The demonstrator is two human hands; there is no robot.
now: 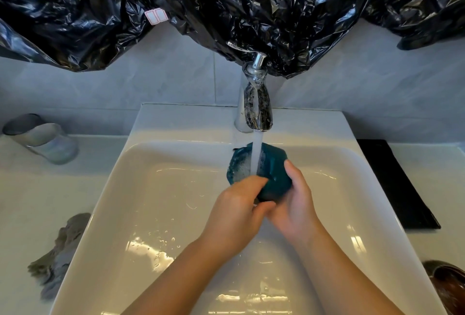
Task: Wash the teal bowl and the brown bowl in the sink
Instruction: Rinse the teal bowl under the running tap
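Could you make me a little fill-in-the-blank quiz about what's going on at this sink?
1. Both hands hold the teal bowl under water running from the ______.
2. The brown bowl waits on the counter to the ______ of the sink.
3. The crumpled grey cloth lies on the ______ side of the sink.
4. The sheeting hanging above the tap is ______ in colour.

Missing words: tap; right; left; black.
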